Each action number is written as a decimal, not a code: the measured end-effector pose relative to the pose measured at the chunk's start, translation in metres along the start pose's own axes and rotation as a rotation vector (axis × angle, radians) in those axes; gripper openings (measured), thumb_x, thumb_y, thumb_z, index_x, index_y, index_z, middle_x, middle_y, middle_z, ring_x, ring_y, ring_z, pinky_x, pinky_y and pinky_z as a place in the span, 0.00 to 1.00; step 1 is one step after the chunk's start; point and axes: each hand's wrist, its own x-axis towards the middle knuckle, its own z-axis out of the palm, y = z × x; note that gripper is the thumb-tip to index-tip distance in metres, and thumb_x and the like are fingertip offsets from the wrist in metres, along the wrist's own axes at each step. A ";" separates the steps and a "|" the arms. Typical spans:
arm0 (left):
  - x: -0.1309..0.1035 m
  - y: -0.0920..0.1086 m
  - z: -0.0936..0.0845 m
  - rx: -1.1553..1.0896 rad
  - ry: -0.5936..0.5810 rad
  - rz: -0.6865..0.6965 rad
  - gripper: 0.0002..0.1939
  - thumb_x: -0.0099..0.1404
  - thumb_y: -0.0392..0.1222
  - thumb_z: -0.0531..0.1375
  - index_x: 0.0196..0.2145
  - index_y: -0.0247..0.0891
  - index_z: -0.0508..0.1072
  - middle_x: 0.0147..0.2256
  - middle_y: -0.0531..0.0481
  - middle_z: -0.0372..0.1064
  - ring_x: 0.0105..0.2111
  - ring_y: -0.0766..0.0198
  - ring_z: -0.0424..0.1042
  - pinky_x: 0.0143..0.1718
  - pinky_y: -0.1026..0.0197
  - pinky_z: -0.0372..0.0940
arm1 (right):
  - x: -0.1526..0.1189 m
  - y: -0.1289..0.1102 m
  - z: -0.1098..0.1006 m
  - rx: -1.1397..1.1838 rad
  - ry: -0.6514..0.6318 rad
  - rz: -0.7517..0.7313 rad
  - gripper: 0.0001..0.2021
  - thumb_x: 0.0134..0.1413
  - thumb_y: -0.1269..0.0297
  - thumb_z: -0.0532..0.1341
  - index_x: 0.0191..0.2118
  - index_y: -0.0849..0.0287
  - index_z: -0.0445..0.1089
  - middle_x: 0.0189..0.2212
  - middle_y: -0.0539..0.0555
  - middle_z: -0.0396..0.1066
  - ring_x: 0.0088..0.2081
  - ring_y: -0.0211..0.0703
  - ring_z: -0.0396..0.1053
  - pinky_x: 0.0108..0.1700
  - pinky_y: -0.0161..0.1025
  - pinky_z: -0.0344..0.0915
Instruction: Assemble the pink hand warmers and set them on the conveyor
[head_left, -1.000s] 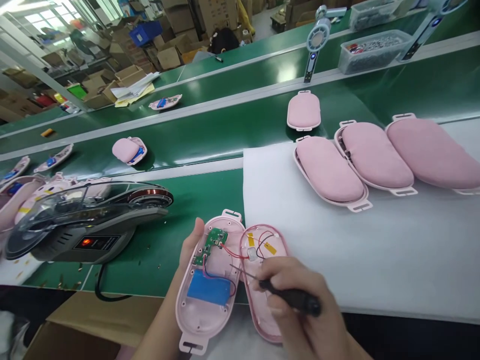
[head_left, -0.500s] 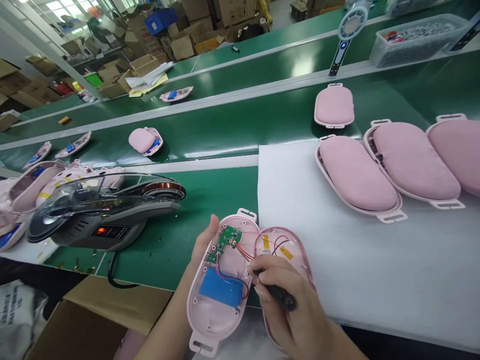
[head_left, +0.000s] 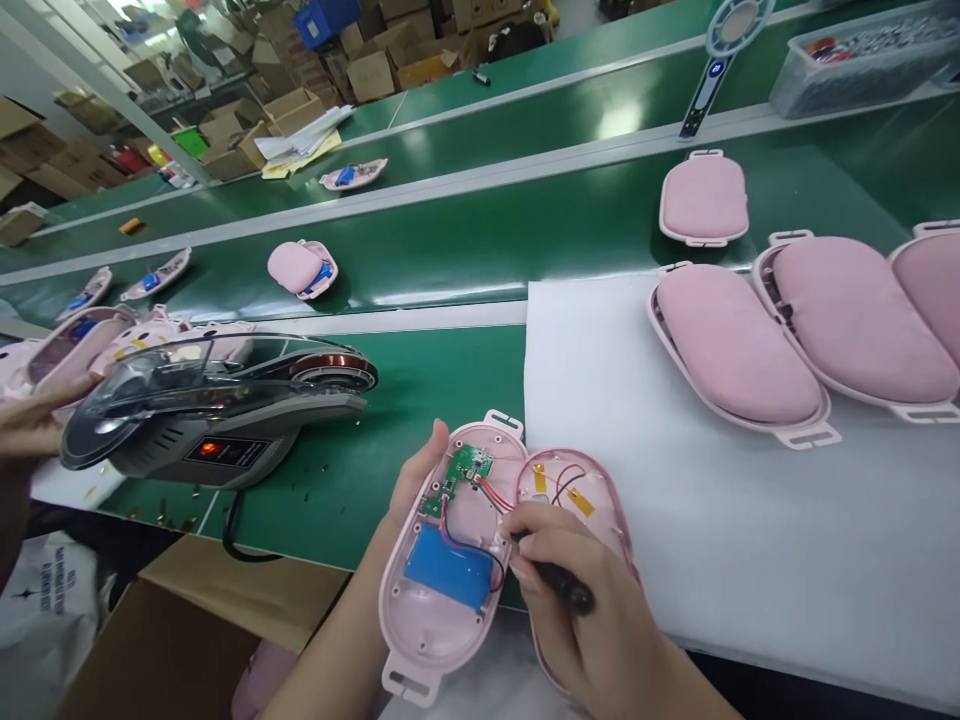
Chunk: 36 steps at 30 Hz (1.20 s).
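Two hands (head_left: 592,610) on pink shell (head_left: 450,560)

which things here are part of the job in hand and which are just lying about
In hand:
left hand holding open pink shell
circuit board
blue battery
second shell half
right hand gripping black tool

Lying about:
closed pink units
tape dispenser
parts bin
cardboard boxes

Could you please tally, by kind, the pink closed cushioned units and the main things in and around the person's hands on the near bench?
Closed pink cushioned units: 4
Open pink shell halves held: 2
Blue battery: 1
Green circuit board: 1
Black-handled tool: 1
Grey machine: 1
Total: 10
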 end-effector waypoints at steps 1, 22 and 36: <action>0.001 0.000 -0.001 0.015 -0.011 -0.010 0.38 0.63 0.68 0.42 0.44 0.28 0.71 0.29 0.39 0.72 0.27 0.52 0.70 0.33 0.54 0.59 | 0.002 0.000 0.000 0.014 0.008 0.016 0.10 0.60 0.75 0.52 0.45 0.56 0.57 0.37 0.57 0.70 0.39 0.38 0.73 0.40 0.36 0.73; -0.002 -0.008 0.002 -0.036 0.013 -0.041 0.36 0.61 0.67 0.46 0.43 0.30 0.71 0.24 0.44 0.68 0.23 0.59 0.63 0.32 0.55 0.58 | 0.003 -0.003 0.008 -0.162 0.076 -0.105 0.09 0.59 0.75 0.51 0.44 0.57 0.55 0.32 0.58 0.72 0.33 0.41 0.73 0.33 0.37 0.75; -0.002 0.000 -0.002 0.055 -0.030 0.038 0.38 0.65 0.63 0.43 0.53 0.25 0.68 0.40 0.32 0.75 0.41 0.41 0.73 0.43 0.47 0.61 | -0.006 -0.009 -0.001 -0.063 0.040 -0.101 0.09 0.58 0.74 0.54 0.43 0.55 0.61 0.31 0.56 0.75 0.33 0.41 0.76 0.35 0.37 0.76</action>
